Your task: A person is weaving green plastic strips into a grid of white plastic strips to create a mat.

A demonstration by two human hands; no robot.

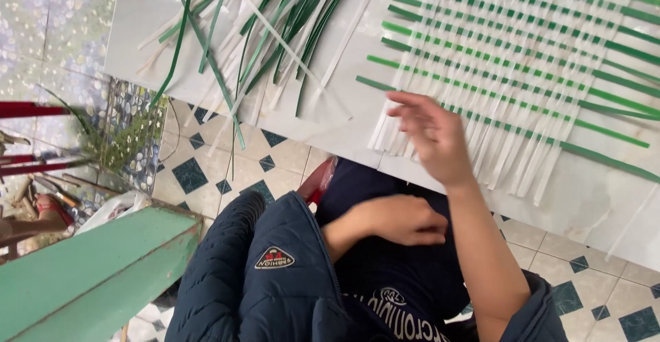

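White table: right hand apparently open-gripped, empty.

A pale marble-like tabletop spans the upper frame. At upper right lies a woven mat of green and white strips. At upper centre, loose green and white strips lie scattered, some overhanging the edge.

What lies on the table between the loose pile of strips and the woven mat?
In the head view, only a bare stretch of the white table separates the loose strips from the woven mat. The right hand hovers at the mat's near edge.
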